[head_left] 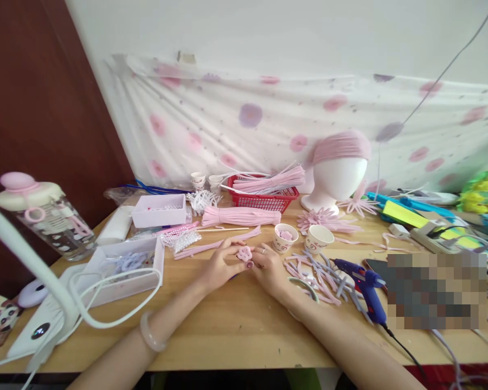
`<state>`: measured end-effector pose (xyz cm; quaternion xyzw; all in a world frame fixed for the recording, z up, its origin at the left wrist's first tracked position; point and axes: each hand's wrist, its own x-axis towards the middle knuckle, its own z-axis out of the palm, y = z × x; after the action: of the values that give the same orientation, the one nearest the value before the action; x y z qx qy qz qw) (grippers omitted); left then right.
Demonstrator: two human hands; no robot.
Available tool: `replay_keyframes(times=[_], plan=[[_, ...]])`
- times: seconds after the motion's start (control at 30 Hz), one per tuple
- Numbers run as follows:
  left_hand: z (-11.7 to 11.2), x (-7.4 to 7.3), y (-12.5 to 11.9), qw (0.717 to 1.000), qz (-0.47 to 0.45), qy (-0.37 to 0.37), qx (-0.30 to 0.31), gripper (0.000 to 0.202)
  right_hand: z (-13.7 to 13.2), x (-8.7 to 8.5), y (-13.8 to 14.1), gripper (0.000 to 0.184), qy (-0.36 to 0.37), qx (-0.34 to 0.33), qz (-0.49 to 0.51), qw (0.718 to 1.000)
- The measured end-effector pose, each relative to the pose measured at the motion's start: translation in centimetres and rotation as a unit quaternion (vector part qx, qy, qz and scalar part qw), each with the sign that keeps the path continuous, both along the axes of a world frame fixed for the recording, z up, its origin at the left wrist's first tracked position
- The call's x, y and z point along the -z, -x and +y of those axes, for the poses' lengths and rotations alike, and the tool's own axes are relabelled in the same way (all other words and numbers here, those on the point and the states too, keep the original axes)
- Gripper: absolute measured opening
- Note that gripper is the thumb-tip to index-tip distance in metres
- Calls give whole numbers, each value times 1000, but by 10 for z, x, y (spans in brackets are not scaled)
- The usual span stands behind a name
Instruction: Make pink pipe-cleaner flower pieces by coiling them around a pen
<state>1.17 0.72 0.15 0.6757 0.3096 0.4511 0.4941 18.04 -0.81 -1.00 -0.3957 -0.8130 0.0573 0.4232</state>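
Observation:
A small pink flower with rounded petals is held up between my fingertips over the middle of the table. My left hand pinches it from the left, thumb below and fingers behind. From the other side, the curled fingers of my right hand grip its edge; a ring is on one of them. Just behind my right hand stands a paper cup with pink pieces inside, beside a second paper cup. Cut pink and lilac fuzzy strips lie to the right of that hand, partly around a roll of tape.
A blue glue gun with a cable rests at right, near a phone. Behind are a red basket, bundled pink stems and a white head form. White boxes, a lamp arm and a bottle occupy the left.

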Motion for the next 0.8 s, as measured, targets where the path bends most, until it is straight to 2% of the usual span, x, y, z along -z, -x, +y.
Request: replay_keyframes(times=[0.17,0.27,0.37,0.5,0.8], plan=[[-2,-1,-4,999,20,-42,10,21,-1,7,1,37,-53,40,-59,996],[-3,-3,0,998,37,-57,-9,18,0,8,0,36,-61,51,-81,993],[-5,-10,3,1000,25,6,-14,19,2,6,-3,34,-58,63,-94,992],[-6,-16,3,995,-10,92,41,23,3,3,-7,28,-51,81,-106,990],[4,-6,7,967,-117,212,77,32,1,-4,-9,24,-23,83,-116,990]])
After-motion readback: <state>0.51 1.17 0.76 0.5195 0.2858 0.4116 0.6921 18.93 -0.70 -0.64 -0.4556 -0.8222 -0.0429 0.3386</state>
